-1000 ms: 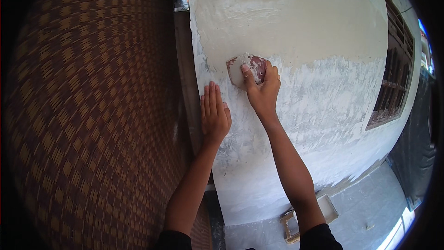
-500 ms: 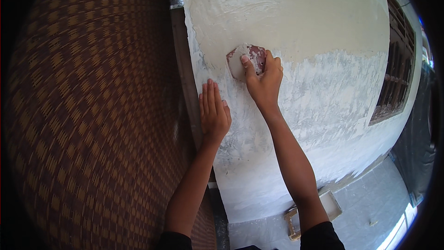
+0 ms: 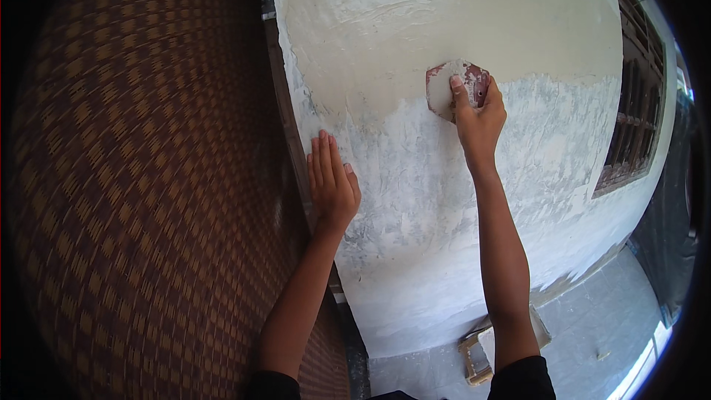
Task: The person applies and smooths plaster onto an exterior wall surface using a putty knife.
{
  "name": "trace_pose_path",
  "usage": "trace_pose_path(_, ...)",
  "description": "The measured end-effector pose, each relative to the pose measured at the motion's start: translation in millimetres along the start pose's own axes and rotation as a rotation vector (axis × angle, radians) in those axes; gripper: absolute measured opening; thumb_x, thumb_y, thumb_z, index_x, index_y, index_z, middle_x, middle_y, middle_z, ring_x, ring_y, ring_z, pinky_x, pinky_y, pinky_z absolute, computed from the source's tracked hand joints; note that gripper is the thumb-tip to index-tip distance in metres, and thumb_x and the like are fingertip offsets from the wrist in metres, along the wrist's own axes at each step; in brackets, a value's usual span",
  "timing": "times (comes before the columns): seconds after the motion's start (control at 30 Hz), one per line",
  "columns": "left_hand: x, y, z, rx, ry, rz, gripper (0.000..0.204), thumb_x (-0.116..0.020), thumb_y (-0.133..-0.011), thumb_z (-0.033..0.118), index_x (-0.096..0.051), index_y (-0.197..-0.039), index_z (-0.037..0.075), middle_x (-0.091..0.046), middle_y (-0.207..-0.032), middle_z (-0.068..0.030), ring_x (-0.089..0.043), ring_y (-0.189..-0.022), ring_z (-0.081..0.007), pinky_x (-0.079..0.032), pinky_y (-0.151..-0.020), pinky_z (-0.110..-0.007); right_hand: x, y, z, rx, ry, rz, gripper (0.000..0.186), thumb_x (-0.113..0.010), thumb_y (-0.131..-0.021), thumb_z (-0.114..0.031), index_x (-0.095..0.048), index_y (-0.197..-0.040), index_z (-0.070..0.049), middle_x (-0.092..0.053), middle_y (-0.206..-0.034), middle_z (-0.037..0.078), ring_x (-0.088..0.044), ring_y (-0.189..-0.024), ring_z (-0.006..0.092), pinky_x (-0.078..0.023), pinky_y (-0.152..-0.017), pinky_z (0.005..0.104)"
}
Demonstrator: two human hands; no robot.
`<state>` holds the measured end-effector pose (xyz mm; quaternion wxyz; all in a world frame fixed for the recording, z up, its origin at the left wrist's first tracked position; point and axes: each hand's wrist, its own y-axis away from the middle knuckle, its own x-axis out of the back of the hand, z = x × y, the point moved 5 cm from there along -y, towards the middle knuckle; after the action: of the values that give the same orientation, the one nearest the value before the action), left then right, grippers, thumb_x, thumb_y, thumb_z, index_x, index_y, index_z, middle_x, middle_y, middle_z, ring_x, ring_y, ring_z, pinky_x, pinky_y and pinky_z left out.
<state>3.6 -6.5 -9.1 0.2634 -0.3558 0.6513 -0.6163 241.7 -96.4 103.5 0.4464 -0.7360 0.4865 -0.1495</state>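
Head view: where does the putty scraper (image 3: 443,92) sit relative to the hands?

In the right hand (image 3: 483,127), which grasps its near, right part, thumb pressed on the side facing the camera. The blade is many-sided, dark red and smeared with pale putty, set against the wall (image 3: 400,304).

And the left hand (image 3: 333,189)?

It grips nothing. Its fingers are stretched out, laid along the wall's left edge, nearer than the scraper and well to its left.

Which surface is the scraper on?

The border between a smooth cream coat (image 3: 474,7) on the far side and patchy grey-white plaster (image 3: 415,192) on the near side.

Anything around?

A woven panel (image 3: 148,178) at left, a barred window (image 3: 635,96) at right.
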Motion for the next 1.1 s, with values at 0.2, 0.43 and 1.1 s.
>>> trace_pose_path(0.2, -0.7, -2.0, 2.8, 0.005, -0.001, 0.005, 0.053, -0.038, -0.101, 0.012, -0.033, -0.148, -0.011, -0.034, -0.155, -0.0257, -0.033, -0.145, -0.0405, -0.027, -0.118, -0.052, 78.9, -39.6, 67.8, -0.133, -0.219, 0.170, 0.042, -0.074, -0.091, -0.025, -0.062, -0.120, 0.003, -0.068, -0.110, 0.012, -0.064, -0.099, 0.0177, -0.051, -0.086, 0.0308)
trace_pose_path(0.43, -2.2, 0.8, 2.4, 0.007, -0.027, 0.003, 0.053, -0.039, -0.100, 0.012, -0.032, -0.148, -0.011, -0.034, -0.155, -0.0256, -0.033, -0.145, -0.0402, -0.027, -0.118, -0.052, 58.4, -4.2, 14.0, 0.008, -0.374, 0.081, 0.038, -0.073, -0.093, -0.025, -0.062, -0.117, 0.002, -0.066, -0.109, 0.013, -0.064, -0.097, 0.0190, -0.052, -0.086, 0.0329)
trace_pose_path(1.1, -1.1, -2.0, 3.2, 0.004, -0.012, 0.010, 0.052, -0.038, -0.101, 0.012, -0.033, -0.148, -0.009, -0.033, -0.156, -0.0252, -0.033, -0.145, -0.0402, -0.028, -0.117, -0.052, 49.4, -40.4, 47.9, -0.063, -0.239, 0.167, 0.039, -0.074, -0.090, -0.025, -0.064, -0.116, 0.003, -0.070, -0.106, 0.012, -0.065, -0.093, 0.0202, -0.051, -0.084, 0.0339)
